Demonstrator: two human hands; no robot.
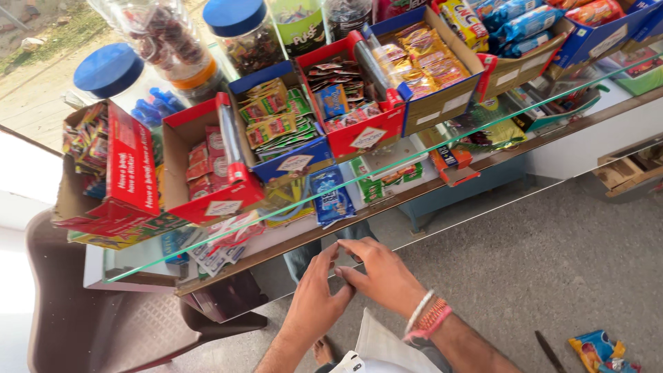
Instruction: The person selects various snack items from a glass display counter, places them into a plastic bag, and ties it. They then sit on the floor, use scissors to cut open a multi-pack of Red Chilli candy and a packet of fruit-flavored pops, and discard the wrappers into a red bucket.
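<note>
Fingertips meet below the glass-topped surface [387, 181]: your left hand [314, 300] and right hand [383, 276] touch, both grips loosely curled, holding nothing visible.

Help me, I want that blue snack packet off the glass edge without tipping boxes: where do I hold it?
Grip the blue packet by its lower end, coming from the near side. That end overhangs the glass edge toward both hands, free of the boxes, while its upper end tucks against the blue box.

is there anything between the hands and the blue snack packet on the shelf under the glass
Yes. The blue snack packet lies under the glass counter top, whose front edge runs between it and the left hand and right hand. Both hands hold nothing visible.
</note>
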